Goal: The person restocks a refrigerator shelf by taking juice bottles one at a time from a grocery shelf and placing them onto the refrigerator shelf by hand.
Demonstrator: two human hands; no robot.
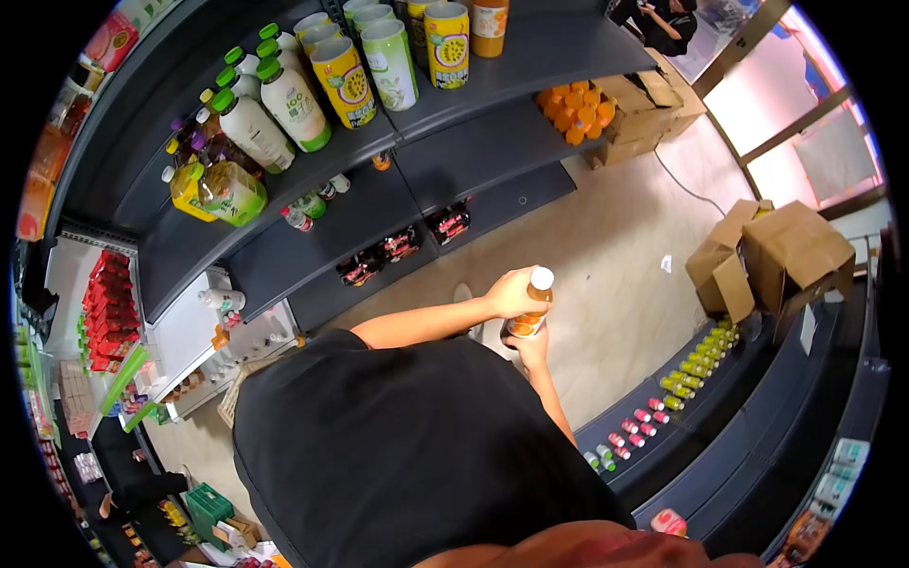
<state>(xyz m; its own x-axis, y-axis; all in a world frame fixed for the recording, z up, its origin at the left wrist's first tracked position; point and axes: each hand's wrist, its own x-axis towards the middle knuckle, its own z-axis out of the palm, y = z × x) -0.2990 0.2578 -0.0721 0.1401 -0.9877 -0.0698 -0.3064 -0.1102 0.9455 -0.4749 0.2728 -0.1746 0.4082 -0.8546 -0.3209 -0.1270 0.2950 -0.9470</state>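
Note:
In front of my dark shirt I hold an orange-brown drink bottle (524,326) with a white cap, tilted a little. My left hand (511,294) wraps around its upper part, just below the cap. Lower down, my right hand (532,348) grips it near the base, with some of the fingers hidden behind the bottle. An orange picture shows on the label between the two hands. The bottle is held above the pale floor (606,293), away from the shelves.
Dark shelves (492,151) ahead carry green-capped white bottles (292,104), yellow cans (343,80) and orange bottles (576,109). Cardboard boxes (795,251) stand at right, near a low shelf with rows of small bottles (696,364). Another person (663,24) is at top right, someone else (147,492) at lower left.

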